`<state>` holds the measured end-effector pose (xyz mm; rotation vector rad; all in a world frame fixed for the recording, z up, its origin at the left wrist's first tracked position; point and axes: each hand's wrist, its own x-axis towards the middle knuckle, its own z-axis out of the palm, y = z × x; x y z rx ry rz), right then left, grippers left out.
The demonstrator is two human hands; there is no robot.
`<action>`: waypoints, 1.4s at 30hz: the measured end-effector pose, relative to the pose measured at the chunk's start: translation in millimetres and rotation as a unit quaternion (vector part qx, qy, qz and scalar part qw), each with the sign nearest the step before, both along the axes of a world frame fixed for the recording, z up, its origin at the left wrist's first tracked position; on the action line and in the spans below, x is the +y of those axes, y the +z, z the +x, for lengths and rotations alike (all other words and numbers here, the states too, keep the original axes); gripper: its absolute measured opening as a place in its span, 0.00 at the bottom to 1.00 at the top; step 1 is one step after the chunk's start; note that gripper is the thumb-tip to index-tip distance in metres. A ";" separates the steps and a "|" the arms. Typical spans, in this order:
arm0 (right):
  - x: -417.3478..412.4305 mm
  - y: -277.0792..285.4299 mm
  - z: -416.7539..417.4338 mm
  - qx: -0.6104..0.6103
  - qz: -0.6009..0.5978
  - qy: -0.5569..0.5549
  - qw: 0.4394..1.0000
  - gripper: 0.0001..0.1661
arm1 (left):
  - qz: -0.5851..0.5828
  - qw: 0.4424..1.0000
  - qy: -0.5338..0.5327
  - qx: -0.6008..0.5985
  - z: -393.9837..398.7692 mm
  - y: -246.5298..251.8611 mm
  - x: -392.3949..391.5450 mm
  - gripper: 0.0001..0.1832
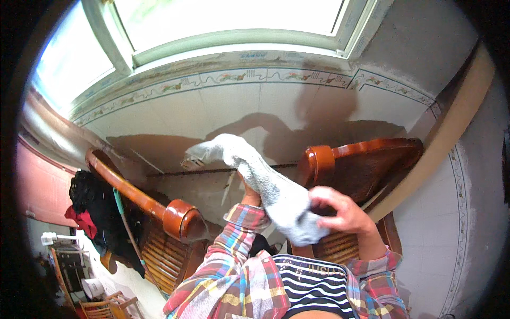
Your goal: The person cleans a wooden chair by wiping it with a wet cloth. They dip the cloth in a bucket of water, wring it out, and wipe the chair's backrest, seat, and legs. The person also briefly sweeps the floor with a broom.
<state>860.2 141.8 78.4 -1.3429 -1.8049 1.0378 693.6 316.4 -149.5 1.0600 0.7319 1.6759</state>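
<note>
A long piece of white cloth, sock-like in shape and with grey patches, stretches across the space in front of me. My left hand grips it from beneath near the middle; most of the fingers are hidden behind the fabric. Toward the upper left, the far end of the cloth bends over and hangs free, with small dark marks at its tip. My right hand pinches the lower, wider end between thumb and fingers, and the fingertips are blurred.
Two glossy wooden chairs stand close by, one at left and one at right. Dark clothing and a thin pole lean over the left one. A slanting board rises at right. Ahead are a tiled wall and a window.
</note>
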 end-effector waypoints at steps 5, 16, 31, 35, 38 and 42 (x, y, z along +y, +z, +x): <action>70.3 -29.4 96.2 -0.345 0.260 -0.320 0.843 0.22 | 0.234 0.908 -0.084 0.338 65.1 89.8 61.6 0.22; 140.0 -75.0 133.4 -0.399 0.069 -0.362 0.840 0.11 | 0.551 0.574 0.016 0.605 120.7 60.7 219.1 0.27; 142.4 -78.8 116.0 -0.400 -0.025 -0.353 0.846 0.07 | -0.183 0.766 0.326 0.524 -73.4 -60.9 288.9 0.27; 147.2 -69.8 109.6 -0.413 -0.054 -0.348 0.840 0.10 | -0.211 0.772 0.318 0.508 -58.4 -87.5 248.6 0.28; 150.2 -60.0 107.3 -0.451 -0.094 -0.341 0.820 0.16 | -0.167 0.772 0.308 0.529 -19.9 -68.0 234.3 0.28; 145.8 -65.5 115.4 -0.436 -0.063 -0.335 0.833 0.16 | -0.057 0.730 0.335 0.593 -20.1 2.8 259.1 0.28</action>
